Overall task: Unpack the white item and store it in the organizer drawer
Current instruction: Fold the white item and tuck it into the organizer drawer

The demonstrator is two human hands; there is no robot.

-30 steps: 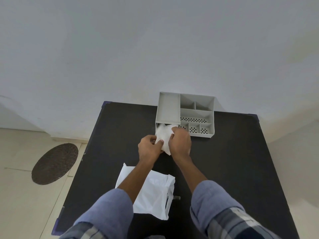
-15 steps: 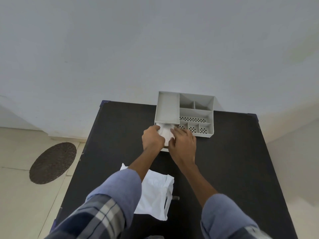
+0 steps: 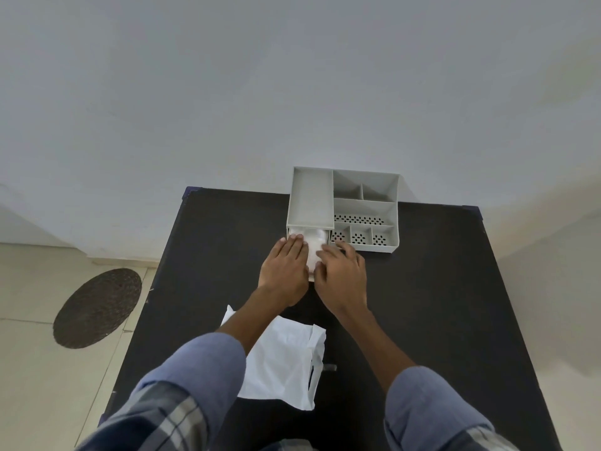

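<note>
Grey plastic organizer (image 3: pixel 364 203) sits at the far edge of the black surface (image 3: pixel 439 288), against the wall. Its open top has several compartments, some with perforated floors. A drawer (image 3: pixel 311 280) is pulled out toward the person from under the organizer's left section; only a sliver of its near edge shows between the hands. White item (image 3: pixel 313 244) lies in that drawer, partly under the organizer's front lip, partly sticking out toward the camera. Left hand (image 3: pixel 286 270) rests flat, palm down, on the left part of the white item, fingers (image 3: pixel 296 239) extended and close together, tips just at the organizer's front edge. Right hand (image 3: pixel 341 278) lies flat on the right part, fingers slightly spread, index tip near the small perforated compartment at the organizer's front. Neither hand grips anything; both press down from above, and the two sit just beside each other, nearly touching at the thumbs. Empty white bag (image 3: pixel 283 362) lies crumpled on the surface nearer the person, partly hidden under the left forearm, well apart from the organizer. Blue sleeves (image 3: pixel 201 369) with plaid cuffs fill the bottom of the view. Round dark mat (image 3: pixel 97 307) sits on the tiled floor to the left of the surface.
</note>
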